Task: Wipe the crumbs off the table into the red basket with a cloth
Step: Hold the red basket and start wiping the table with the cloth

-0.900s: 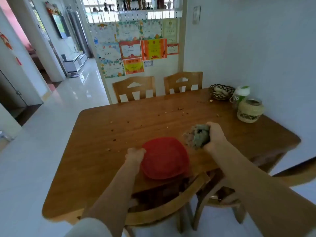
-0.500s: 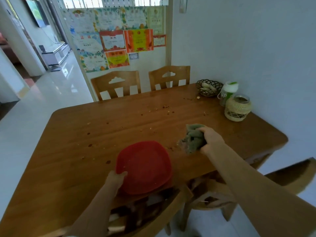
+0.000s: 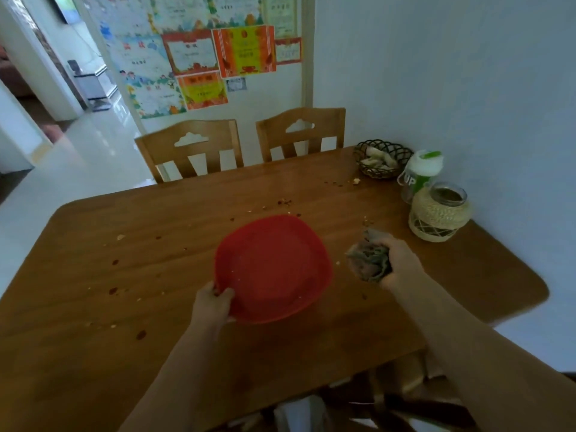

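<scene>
Gripping red basket (image 3: 272, 268) and cloth (image 3: 369, 260), both hands work over crumb-strewn wooden table (image 3: 93, 307).

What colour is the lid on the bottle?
White and green, on the clear plastic bottle, seen in the head view.

Pale blue wall (image 3: 452, 73), glossy white floor (image 3: 90, 151) — two wooden chairs (image 3: 190, 148), bright posters (image 3: 199, 63).

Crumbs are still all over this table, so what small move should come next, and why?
Probably press the cloth, bunched in the right hand, down onto the table beside the basket. The cloth looks lifted, crumbs lie just beyond, and the left hand grips the basket's near rim, so wiping can start there.
</scene>
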The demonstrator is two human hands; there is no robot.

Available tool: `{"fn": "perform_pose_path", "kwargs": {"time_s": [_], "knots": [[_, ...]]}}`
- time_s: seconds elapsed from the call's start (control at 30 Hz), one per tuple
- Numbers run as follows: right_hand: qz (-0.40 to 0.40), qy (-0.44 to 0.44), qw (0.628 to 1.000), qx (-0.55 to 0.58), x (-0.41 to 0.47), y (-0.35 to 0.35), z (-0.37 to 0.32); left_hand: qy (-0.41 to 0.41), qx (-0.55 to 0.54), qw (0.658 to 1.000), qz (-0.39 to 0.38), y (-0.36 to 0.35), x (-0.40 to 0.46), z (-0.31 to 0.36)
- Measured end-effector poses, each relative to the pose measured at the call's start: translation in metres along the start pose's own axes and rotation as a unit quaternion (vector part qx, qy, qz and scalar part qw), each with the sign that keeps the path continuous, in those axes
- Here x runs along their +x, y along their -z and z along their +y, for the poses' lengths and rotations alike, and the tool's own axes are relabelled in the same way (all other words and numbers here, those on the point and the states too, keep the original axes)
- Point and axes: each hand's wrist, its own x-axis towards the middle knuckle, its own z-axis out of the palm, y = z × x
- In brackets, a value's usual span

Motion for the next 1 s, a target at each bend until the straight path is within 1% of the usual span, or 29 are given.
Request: {"fn": "perform_pose_path", "kwargs": {"time_s": [0.07,0.17,0.3,0.4,0.53,0.57,0.6,0.63,0.67,0.73,0.77,0.8,0.83,0.9,0.97,1.0], "knots": [[0.056,0.023,0.998,-0.010,0.019,0.019,-0.016,0.004,-0.024,1.000,-0.014,-0.031,-0.002,0.009],[0.146,0.050,0.988,0.024,0.040,0.049,-0.038,0.025,-0.068,0.997,-0.036,-0.064,-0.007,0.018],[0.226,0.070,0.971,0.024,0.058,0.093,-0.067,0.053,-0.116,0.990,-0.063,-0.107,-0.017,0.022],[0.251,0.069,0.964,0.052,0.069,0.128,-0.082,0.062,-0.144,0.985,-0.071,-0.132,-0.024,0.023],[0.227,0.053,0.971,0.057,0.094,0.165,-0.084,0.055,-0.147,0.984,-0.085,-0.158,-0.023,0.029],[0.240,0.066,0.968,0.039,0.101,0.173,-0.079,0.052,-0.146,0.984,-0.089,-0.163,-0.021,0.030],[0.278,0.095,0.956,-0.018,0.105,0.180,-0.073,0.049,-0.147,0.984,-0.092,-0.169,-0.020,0.032],[0.311,0.130,0.934,-0.118,0.106,0.185,-0.065,0.046,-0.148,0.983,-0.093,-0.173,-0.019,0.034],[0.314,0.167,0.909,-0.215,0.107,0.189,-0.057,0.043,-0.149,0.983,-0.094,-0.176,-0.018,0.035],[0.273,0.221,0.858,-0.375,0.114,0.195,-0.042,0.040,-0.156,0.982,-0.096,-0.179,-0.014,0.036],[0.249,0.228,0.832,-0.441,0.120,0.196,-0.037,0.039,-0.158,0.982,-0.096,-0.178,-0.013,0.035],[0.235,0.217,0.807,-0.497,0.126,0.198,-0.033,0.038,-0.156,0.982,-0.098,-0.178,-0.011,0.034],[0.234,0.198,0.788,-0.534,0.132,0.200,-0.029,0.036,-0.152,0.983,-0.101,-0.176,-0.010,0.033],[0.254,0.171,0.769,-0.562,0.140,0.203,-0.020,0.032,-0.141,0.983,-0.110,-0.171,-0.004,0.031],[0.271,0.174,0.750,-0.577,0.143,0.198,-0.007,0.029,-0.131,0.984,-0.114,-0.164,0.005,0.031],[0.272,0.189,0.740,-0.585,0.145,0.189,0.001,0.028,-0.127,0.985,-0.114,-0.160,0.010,0.031]]}}
